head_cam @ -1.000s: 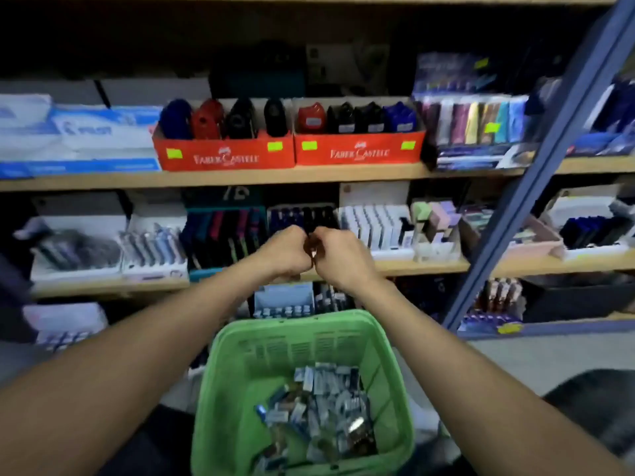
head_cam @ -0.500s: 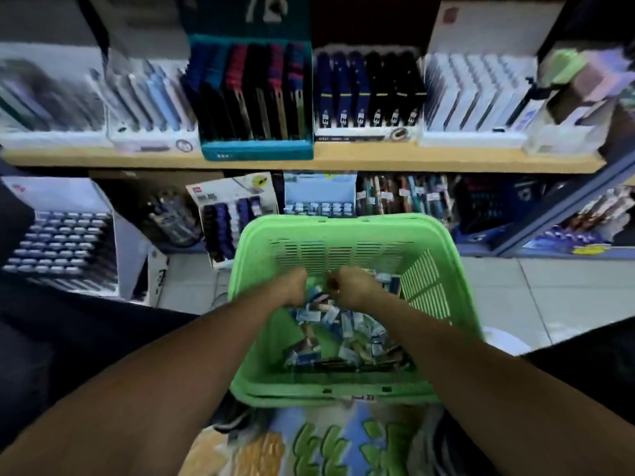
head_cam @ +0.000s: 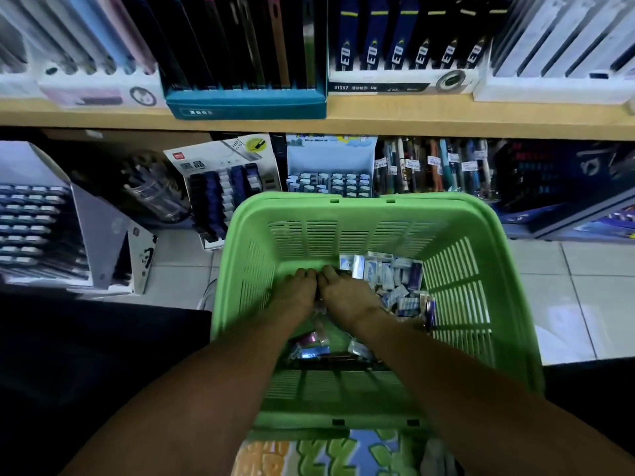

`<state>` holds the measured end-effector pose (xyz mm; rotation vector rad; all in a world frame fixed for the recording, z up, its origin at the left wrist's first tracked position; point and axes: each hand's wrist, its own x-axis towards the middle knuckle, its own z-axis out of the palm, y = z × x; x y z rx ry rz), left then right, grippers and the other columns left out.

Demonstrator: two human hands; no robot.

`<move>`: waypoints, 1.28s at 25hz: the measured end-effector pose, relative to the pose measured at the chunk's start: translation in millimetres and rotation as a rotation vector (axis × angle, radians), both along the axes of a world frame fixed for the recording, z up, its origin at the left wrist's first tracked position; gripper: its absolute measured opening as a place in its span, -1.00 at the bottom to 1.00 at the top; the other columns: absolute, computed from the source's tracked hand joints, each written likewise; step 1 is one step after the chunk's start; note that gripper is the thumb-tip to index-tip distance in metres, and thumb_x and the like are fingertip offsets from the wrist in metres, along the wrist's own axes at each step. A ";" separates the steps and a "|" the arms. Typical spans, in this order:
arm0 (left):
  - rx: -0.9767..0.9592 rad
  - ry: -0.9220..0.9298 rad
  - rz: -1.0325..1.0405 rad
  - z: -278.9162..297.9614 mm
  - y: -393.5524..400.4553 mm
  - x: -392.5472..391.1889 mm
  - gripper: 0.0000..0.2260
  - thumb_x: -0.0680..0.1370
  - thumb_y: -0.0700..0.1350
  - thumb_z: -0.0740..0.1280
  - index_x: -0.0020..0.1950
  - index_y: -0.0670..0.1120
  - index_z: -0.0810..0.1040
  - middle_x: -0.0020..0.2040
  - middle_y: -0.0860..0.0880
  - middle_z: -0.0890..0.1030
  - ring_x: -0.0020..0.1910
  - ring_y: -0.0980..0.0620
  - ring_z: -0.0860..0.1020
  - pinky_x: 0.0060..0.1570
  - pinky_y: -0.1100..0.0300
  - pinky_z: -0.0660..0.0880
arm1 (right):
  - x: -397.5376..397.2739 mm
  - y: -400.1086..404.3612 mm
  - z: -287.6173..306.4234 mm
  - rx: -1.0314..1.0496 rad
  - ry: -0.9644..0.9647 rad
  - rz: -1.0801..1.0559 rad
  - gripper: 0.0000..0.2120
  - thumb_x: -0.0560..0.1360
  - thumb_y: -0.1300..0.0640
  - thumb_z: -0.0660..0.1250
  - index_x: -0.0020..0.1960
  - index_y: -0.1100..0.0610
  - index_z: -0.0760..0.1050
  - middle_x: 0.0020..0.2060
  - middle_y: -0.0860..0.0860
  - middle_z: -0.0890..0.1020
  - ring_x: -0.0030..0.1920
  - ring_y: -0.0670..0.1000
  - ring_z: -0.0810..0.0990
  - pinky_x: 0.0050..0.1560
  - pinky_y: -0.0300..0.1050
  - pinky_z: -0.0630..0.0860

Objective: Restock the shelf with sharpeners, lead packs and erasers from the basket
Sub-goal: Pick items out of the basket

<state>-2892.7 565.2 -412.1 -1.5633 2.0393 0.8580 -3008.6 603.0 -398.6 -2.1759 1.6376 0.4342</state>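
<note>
The small packs [head_cam: 388,280] you are after lie in a loose heap on the floor of the green basket [head_cam: 481,269], at centre frame. They are little flat boxes, glossy white, blue and purple, tumbled at all angles, mostly piled toward the right wall; a few more show lower down between your forearms. Which are erasers, lead or sharpeners is too blurred to tell.

Your left hand [head_cam: 297,292] and right hand [head_cam: 347,293] are both down inside the basket, side by side with the fingertips almost meeting, knuckles up. The fingers curl downward out of sight, so you cannot tell whether either one grips a pack. The heap begins just right of your right hand, touching its far edge.

The basket is moulded plastic, rectangular with rounded corners, its walls slotted in rows. Its near rim crosses the lower frame, over a colourful printed surface that is cut off at the bottom.

Above, a pale wooden shelf [head_cam: 412,121] runs across the upper frame carrying cardboard display trays of upright slim packs, their tops cropped. Beneath it, more display boxes stand on the light tiled floor [head_cam: 567,280]; their labels are unreadable.
</note>
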 end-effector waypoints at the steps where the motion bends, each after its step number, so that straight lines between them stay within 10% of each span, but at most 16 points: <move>1: -0.011 0.013 0.023 -5.2 2.7 1.1 -0.52 0.56 -0.10 0.37 0.43 -0.13 0.31 0.37 -0.16 0.43 0.30 -0.17 0.46 0.27 -0.03 0.43 | 3.2 -3.5 -2.4 -0.001 0.009 0.009 -0.53 0.53 0.18 0.35 0.42 0.17 0.37 0.25 0.10 0.43 0.14 0.16 0.58 -0.10 0.05 0.56; 10: -0.084 -0.088 0.035 -8.9 12.6 4.2 -0.80 0.55 -0.16 0.40 0.17 -0.15 0.59 0.16 -0.14 0.63 0.14 -0.12 0.59 0.09 0.08 0.52 | -12.9 -0.8 -1.3 0.134 0.071 -0.099 -0.70 0.56 0.06 0.35 0.25 0.14 0.49 0.18 0.09 0.56 0.16 0.16 0.61 0.02 0.00 0.52; 19: -0.070 0.025 0.319 2.1 -9.0 -21.3 -0.84 0.59 -0.23 0.34 0.16 -0.17 0.52 0.14 -0.16 0.61 0.08 -0.15 0.61 -0.12 0.08 0.50 | -48.6 -17.5 18.2 0.152 -0.323 -0.516 -0.82 0.48 0.14 0.41 -0.27 0.17 0.59 -0.35 0.13 0.59 -0.27 0.10 0.61 -0.22 -0.14 0.50; 25: -0.056 0.006 0.315 2.3 -2.6 -29.2 -0.83 0.57 -0.20 0.35 0.16 -0.14 0.52 0.15 -0.13 0.61 0.12 -0.15 0.60 -0.06 0.09 0.49 | -58.5 -23.4 29.0 0.206 -0.471 -0.691 -0.81 0.43 0.16 0.50 -0.34 0.11 0.60 -0.37 0.09 0.65 -0.31 0.03 0.60 -0.20 -0.12 0.57; 29: 0.201 0.334 0.706 24.0 -18.5 -34.6 -0.86 0.61 -0.10 0.24 -0.04 -0.14 0.52 -0.06 -0.13 0.58 -0.12 -0.08 0.57 -0.18 0.18 0.44 | -56.1 -22.2 33.2 0.352 -0.693 -0.942 -0.82 0.48 0.21 0.50 -0.23 0.25 0.55 -0.42 0.16 0.61 -0.43 0.06 0.55 -0.33 -0.09 0.53; 32: 0.414 0.596 0.919 40.9 -16.0 -29.6 -0.73 0.69 -0.01 0.10 0.10 -0.15 0.50 -0.05 -0.08 0.52 -0.03 -0.10 0.54 -0.04 0.11 0.45 | -50.1 -18.7 36.9 0.462 -0.931 -1.070 -0.87 0.48 0.32 0.46 -0.03 0.37 0.57 -0.13 0.32 0.67 -0.21 0.15 0.62 -0.05 0.15 0.62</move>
